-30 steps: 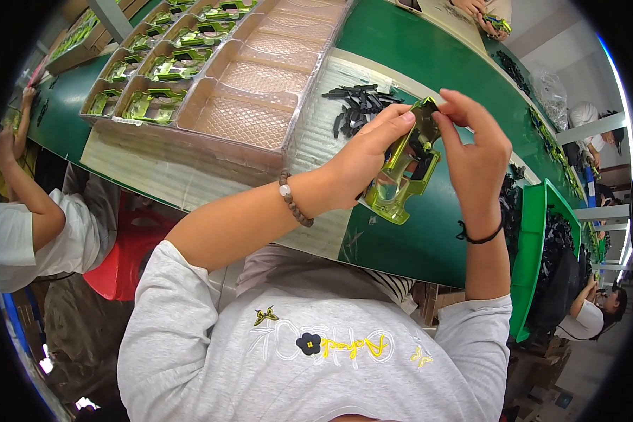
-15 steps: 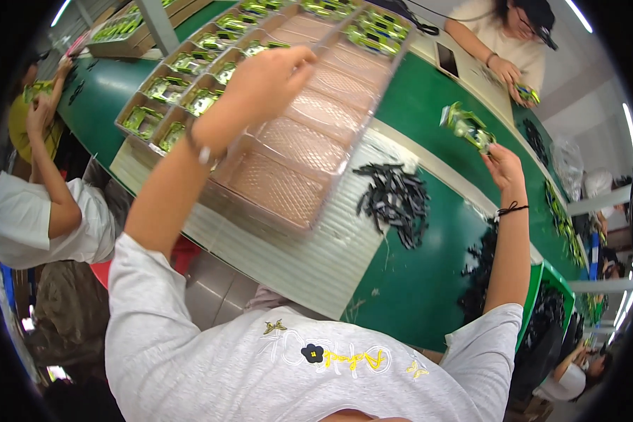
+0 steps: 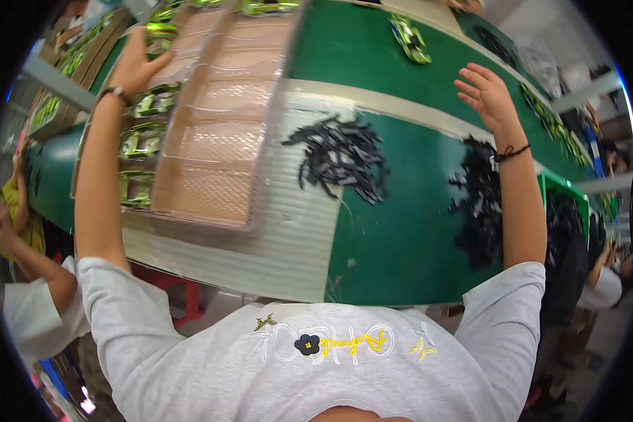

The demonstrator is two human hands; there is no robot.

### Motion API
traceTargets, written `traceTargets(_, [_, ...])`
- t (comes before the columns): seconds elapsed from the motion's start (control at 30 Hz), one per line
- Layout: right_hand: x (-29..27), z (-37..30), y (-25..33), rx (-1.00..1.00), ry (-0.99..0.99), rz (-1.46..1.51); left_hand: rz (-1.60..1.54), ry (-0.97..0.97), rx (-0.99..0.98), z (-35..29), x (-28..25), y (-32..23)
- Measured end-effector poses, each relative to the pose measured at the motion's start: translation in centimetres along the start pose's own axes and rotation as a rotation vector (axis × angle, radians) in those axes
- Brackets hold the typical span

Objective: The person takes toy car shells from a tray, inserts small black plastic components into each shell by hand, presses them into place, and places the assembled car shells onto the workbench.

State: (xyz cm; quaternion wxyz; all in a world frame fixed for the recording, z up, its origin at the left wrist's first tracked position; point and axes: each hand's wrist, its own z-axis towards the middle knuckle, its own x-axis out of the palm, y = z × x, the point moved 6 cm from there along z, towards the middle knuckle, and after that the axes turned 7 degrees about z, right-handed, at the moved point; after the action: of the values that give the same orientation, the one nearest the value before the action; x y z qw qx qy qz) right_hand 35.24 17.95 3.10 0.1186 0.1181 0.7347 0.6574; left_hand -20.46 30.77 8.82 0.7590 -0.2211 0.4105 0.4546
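Observation:
My left hand [image 3: 137, 67] reaches far out to the left over a clear plastic tray [image 3: 260, 162] with rows of shallow pockets. Its fingers are spread and rest on a green packed item [image 3: 155, 102] in the tray's left column. My right hand [image 3: 487, 95] hovers open and empty above the green belt [image 3: 401, 239], fingers apart. A green-yellow item [image 3: 409, 39] lies on the belt beyond it, apart from the hand. A pile of small black parts [image 3: 341, 158] lies on the belt between my arms.
A second heap of black parts [image 3: 482, 204] lies under my right forearm. More trays of green items [image 3: 49, 109] stand at the far left. A person in a white shirt [image 3: 39, 316] works at my left, another person [image 3: 612, 281] at the right edge.
A second ago both hands held the green-yellow item near my chest. My right hand has since put it on the belt and let go, while my left hand reached out to the tray.

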Motion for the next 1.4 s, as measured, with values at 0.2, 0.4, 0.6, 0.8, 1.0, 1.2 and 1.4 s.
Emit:
traceTargets(0.2, [-1.0, -13.4, 0.2, -0.278, 0.342, -0.908, -0.990, -0.323, -0.401, -2.0, -4.8, -11.7])
traceTargets(0.4, [-0.8, -16.1, -3.3, -0.612, 0.307, -1.314, -2.207, 0.373, -0.570, -6.6, -3.5, -30.0])
traceTargets(0.6, [5.4, -20.9, 2.2, -0.634, 0.216, -0.796, -2.379, 0.688, -0.611, -10.1, 0.9, -36.4])
traceTargets(0.8, [11.6, -26.1, 2.9, -1.208, 0.305, -0.851, -2.156, 0.703, -0.521, -12.3, 1.5, -36.3])
traceTargets(1.0, [11.0, -24.6, 4.0, -0.937, 0.390, -0.612, -2.188, 0.677, -0.581, -11.6, 0.9, -35.6])
traceTargets(1.2, [10.2, -24.1, 4.6, -0.843, 0.406, -0.581, -2.356, 0.876, -0.421, -11.9, 1.6, -35.7])
traceTargets(1.4, [9.5, -22.8, 2.3, -0.572, 0.356, -0.546, -2.524, 0.831, -0.566, -12.1, 0.1, -35.5])
